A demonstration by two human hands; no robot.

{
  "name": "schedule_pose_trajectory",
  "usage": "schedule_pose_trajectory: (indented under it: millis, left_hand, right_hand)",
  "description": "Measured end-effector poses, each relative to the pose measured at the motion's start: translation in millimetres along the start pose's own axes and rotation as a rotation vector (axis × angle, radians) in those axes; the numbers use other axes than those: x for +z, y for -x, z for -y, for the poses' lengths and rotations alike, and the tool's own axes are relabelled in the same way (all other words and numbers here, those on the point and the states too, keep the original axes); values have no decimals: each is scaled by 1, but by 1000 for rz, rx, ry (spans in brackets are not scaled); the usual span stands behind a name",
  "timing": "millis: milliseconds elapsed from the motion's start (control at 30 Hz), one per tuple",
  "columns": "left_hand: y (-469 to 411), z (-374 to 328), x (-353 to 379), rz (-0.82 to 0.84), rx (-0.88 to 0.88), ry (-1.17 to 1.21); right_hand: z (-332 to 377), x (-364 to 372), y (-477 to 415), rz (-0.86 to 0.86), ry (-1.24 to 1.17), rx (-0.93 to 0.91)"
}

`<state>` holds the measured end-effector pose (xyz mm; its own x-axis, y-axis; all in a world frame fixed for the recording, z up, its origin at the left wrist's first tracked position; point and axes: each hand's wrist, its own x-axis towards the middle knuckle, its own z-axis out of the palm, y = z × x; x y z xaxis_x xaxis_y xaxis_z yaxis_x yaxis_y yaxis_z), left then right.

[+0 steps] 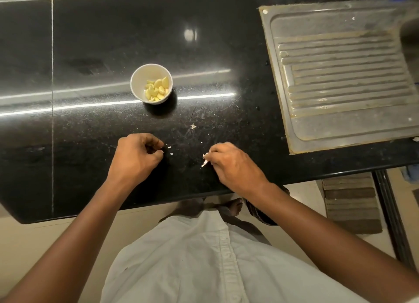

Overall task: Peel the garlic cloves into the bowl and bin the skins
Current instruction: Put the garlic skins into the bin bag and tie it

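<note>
Skins (205,160) pinched in right hand (234,164) near counter edge (158,203), bowl (138,75) beyond

A steel drainboard (340,75) is set into the black countertop (90,41) at upper right; a brown mat (351,202) is seen on the floor, lower right.
</note>
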<state>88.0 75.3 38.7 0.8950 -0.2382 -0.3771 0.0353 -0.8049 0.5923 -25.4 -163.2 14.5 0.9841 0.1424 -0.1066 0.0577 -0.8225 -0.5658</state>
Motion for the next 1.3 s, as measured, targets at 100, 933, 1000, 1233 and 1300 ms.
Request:
schedule_pose_trajectory:
  millis: [100,933,1000,1233,1300]
  left_hand:
    - [1,-3,4,9,70,-32]
    - [12,-3,12,-71,67,-116]
    - [11,0,7,-121,69,-99]
    - [-4,-2,6,-116,116,-136]
    - [-6,-4,8,-92,131,-150]
  right_hand:
    - [3,-5,-7,-68,-301,148]
    - [-20,-19,-11,152,-30,-35]
    - [-21,-16,-8,80,-38,11]
    - [2,-2,-2,29,39,10]
    - [6,3,-1,7,59,-12]
